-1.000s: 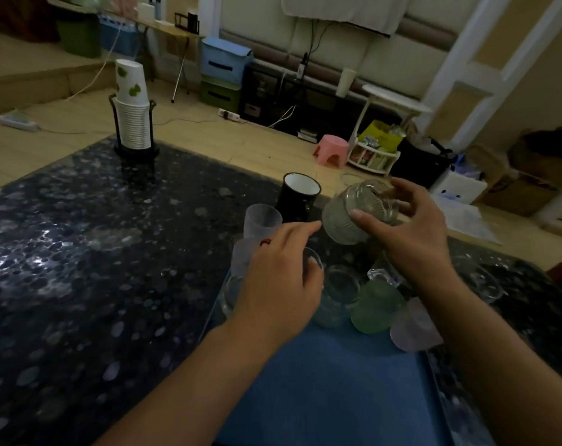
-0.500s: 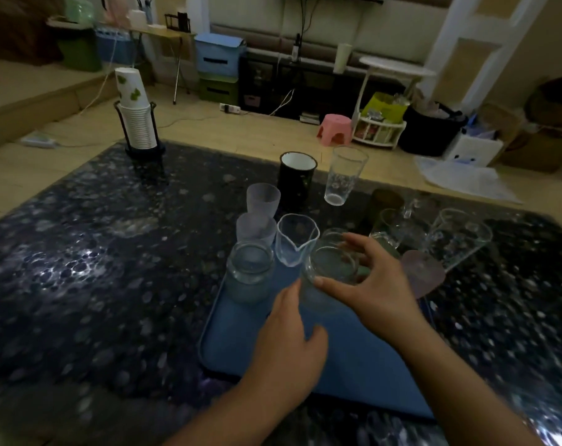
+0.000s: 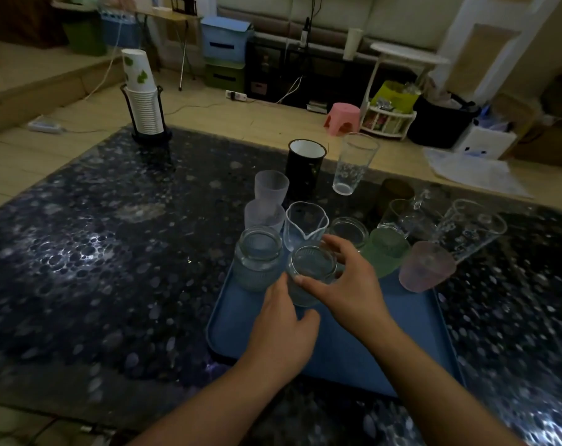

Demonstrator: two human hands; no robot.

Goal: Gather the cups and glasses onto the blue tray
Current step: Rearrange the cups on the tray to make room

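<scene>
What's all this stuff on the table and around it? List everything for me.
blue tray: one, blue, near table edge
ribbed jars: two, clear, tray's far left; one held
spouted glass: one, clear, behind the jars
frosted cups: two, whitish, far left
green cup: one, tray's right
pink cup: one, tray's right edge
black mug: one, on table
tall glasses: two, clear
paper cups: stack, white, far corner
pink stool: one, floor
left hand: beside jar
right hand: grips jar

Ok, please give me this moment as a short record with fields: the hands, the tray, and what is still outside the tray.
right hand: grips ribbed jar at its rim, over blue tray
left hand: touches the same jar low down
on tray: second ribbed jar
off tray: black mug, tall glass
far corner: paper cup stack
</scene>
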